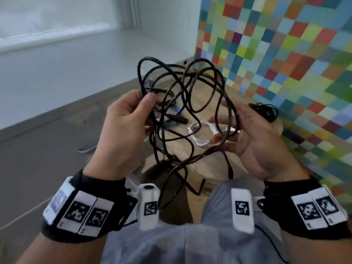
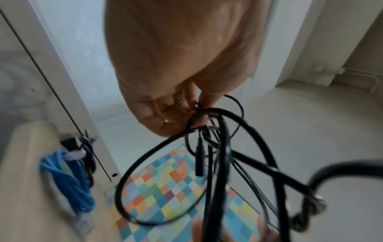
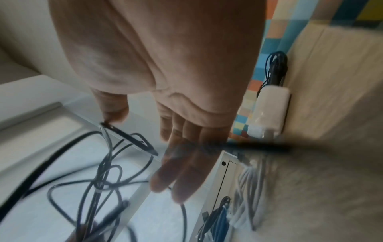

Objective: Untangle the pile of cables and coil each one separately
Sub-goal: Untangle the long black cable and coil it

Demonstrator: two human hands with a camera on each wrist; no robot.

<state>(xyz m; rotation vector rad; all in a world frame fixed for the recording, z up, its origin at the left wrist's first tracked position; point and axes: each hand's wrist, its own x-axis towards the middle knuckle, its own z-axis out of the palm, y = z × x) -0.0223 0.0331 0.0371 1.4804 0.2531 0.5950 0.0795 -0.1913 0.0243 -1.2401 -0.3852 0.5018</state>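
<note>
With 1 black coil [image 1: 263, 111] already set beyond the spread-fingered right hand [image 1: 253, 138], the left hand [image 1: 122, 126] pinched a black tangle [image 1: 182, 103] not yet separated.

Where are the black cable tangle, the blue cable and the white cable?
black cable tangle [image 1: 190, 88]: head view, a crossing of loops above the stool.
blue cable [image 2: 68, 181]: left wrist view, middle of the blue bundle.
white cable [image 1: 200, 130]: head view, thin white loops on the stool.

Head view steeply downward, both wrist views close along the fingers [image 2: 186, 104], sharing black cables [image 1: 182, 103].
</note>
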